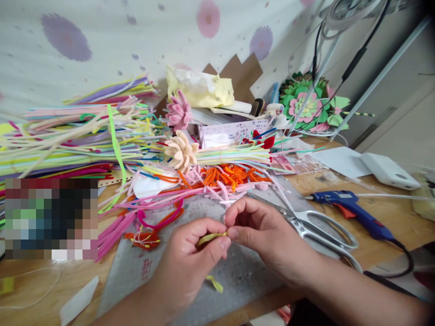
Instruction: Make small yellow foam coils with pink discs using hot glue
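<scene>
Over the grey cutting mat, my two hands meet with fingertips nearly together. Closed in a pinch, my left hand holds a short yellow-green pipe cleaner between thumb and fingers. My right hand pinches its far end with thumb and forefinger; those tips cover the end itself. A yellow-green strip shows below my left hand; whether it joins the held piece cannot be made out. Silver scissors lie just beyond my right hand, partly hidden by it.
A blue glue gun lies to the right, its cord curving forward. Bundles of coloured pipe cleaners fill the back left. Behind the mat are a cream fuzzy flower, a pink one and orange pieces. A white device sits far right.
</scene>
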Tool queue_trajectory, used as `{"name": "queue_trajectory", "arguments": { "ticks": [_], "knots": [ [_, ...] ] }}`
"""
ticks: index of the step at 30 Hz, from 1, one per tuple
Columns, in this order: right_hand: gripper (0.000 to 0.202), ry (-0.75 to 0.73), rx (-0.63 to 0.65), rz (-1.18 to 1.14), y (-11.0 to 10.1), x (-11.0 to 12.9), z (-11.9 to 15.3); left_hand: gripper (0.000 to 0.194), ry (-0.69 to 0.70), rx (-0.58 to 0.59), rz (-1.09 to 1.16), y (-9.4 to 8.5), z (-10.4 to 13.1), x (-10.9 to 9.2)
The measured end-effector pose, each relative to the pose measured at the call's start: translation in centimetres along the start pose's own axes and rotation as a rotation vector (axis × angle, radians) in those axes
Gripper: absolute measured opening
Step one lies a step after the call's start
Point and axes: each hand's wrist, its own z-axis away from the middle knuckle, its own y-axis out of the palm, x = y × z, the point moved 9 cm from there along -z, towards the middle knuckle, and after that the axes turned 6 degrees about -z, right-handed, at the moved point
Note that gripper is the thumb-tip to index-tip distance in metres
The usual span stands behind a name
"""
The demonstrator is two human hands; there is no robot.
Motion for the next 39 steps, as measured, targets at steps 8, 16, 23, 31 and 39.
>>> {"name": "queue_trajectory", "arguments": {
  "ticks": [8,16,23,31,39],
  "knots": [
    [0.020,0.120,0.073,-0.210,0.6,-1.8,0.2,0.007,-0.090,0.004,0.215,0.4,0.2,0.6],
    [0.026,0.077,0.065,-0.092,0.3,-1.3,-0.1,0.011,-0.086,-0.031,0.136,-0.2,-0.1,0.7],
    [0.030,-0.012,0.041,0.055,0.1,-0.8,-0.2,0.013,-0.025,0.001,0.024,-0.3,0.0,0.6],
    [0.027,-0.022,-0.003,0.061,-0.2,-0.6,0.0,0.016,-0.017,0.026,-0.036,0.1,-0.1,-0.1],
    [0.018,0.084,0.026,-0.207,-0.3,-1.0,-0.1,0.011,-0.037,0.081,0.147,0.5,0.1,0.3]
  ]
}}
